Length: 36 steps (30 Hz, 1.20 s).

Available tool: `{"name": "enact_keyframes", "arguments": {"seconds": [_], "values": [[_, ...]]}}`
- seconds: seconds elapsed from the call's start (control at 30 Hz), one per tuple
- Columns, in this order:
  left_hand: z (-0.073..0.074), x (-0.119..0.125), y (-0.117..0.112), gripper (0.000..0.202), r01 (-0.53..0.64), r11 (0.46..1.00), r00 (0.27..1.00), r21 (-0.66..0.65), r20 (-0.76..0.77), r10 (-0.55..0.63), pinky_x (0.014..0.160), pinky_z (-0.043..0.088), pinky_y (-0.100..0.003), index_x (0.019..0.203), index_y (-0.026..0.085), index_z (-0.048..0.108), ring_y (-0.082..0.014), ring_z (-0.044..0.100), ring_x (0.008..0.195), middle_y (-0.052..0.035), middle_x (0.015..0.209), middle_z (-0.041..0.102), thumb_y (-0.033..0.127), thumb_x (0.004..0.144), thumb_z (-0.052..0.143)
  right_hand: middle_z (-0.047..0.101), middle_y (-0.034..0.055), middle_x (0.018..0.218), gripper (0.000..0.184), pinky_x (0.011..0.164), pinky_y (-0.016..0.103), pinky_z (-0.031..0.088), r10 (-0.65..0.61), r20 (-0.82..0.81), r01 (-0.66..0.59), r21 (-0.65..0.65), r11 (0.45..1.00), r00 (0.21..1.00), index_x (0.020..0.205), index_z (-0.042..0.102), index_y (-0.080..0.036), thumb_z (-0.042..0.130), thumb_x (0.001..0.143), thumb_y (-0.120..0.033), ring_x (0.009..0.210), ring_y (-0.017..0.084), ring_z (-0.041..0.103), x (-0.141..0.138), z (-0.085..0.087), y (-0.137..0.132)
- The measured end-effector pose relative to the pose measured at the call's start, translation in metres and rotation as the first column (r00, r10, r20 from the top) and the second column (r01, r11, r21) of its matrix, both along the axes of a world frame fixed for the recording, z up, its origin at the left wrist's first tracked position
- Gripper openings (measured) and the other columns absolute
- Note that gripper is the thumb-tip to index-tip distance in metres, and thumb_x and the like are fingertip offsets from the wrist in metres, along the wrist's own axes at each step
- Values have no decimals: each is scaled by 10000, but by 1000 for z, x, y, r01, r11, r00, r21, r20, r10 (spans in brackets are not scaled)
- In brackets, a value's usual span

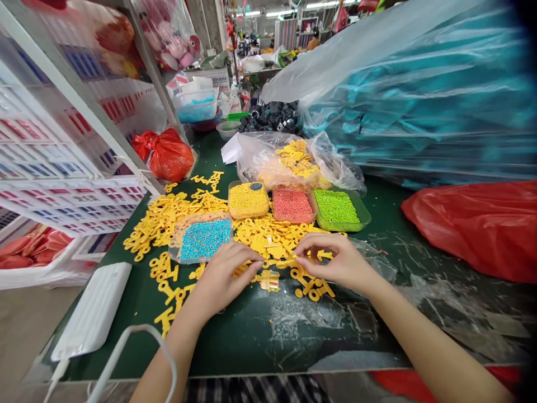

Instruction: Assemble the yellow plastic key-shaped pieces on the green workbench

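My left hand (224,274) and my right hand (335,260) meet over a heap of small yellow plastic parts (260,235) on the green table (235,336). Between their fingertips they pinch a thin yellow part (280,262). Just below it lies a yellow part with coloured beads set in it (269,280). Behind the hands stand several shallow trays of tiny beads: blue (204,238), yellow (248,200), red (292,204) and green (338,208).
A clear bag of more yellow parts (293,159) sits behind the trays. Red bags lie at the right (478,224) and back left (168,154). A white rack (71,140) fills the left; a white box with cable (94,310) lies front left. Blue plastic-wrapped stock (419,95) rises at the right.
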<state>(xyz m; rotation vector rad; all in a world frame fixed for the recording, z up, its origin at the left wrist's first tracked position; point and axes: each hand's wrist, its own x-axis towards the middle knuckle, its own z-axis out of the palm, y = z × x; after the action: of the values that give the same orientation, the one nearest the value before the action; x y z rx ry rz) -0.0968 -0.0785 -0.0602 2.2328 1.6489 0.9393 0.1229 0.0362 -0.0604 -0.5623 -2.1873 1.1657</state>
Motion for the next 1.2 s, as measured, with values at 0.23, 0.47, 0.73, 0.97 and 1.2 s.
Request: {"name": "enact_keyframes", "arguments": {"seconds": [0.23,0.47,0.73,0.97,1.2], "values": [[3,2,-3,203,5,997,995,-71,97,2,822,472,-354,987,224,636,-188,616,898,-24,915,689,385,961,515,633,-4,609,160,520,253,453,-54,-11,46,-372,927,998,751,648,-196,669,717,-351,518,109,566,-16,-15,-17],[-7,3,-1,250,40,998,999,-55,17,-39,798,468,-348,1033,231,625,-187,629,873,-20,918,702,447,932,551,526,-56,461,326,404,222,354,-33,43,52,-592,804,999,790,577,-202,699,700,-490,367,101,495,-23,-29,-23],[-7,-3,1,259,48,997,990,58,-134,-40,736,448,-325,1047,213,631,-167,630,795,-15,864,714,406,981,472,660,26,705,274,488,255,406,-126,101,149,-262,954,987,849,644,-200,556,820,-458,504,124,560,-23,-32,-24],[-6,-6,1,251,16,996,992,92,-124,-5,734,460,-325,1053,207,634,-166,644,801,-19,870,728,399,975,492,711,21,713,317,536,259,324,-374,310,216,442,871,874,766,676,-215,442,915,-369,594,150,617,-6,-18,-5],[-20,-8,6,289,-121,985,975,124,-170,141,769,476,-371,1061,231,647,-210,651,848,-43,922,728,431,981,454,703,45,740,317,500,276,249,-666,638,409,528,744,387,791,695,-244,493,882,-472,681,227,641,35,13,28]]}}
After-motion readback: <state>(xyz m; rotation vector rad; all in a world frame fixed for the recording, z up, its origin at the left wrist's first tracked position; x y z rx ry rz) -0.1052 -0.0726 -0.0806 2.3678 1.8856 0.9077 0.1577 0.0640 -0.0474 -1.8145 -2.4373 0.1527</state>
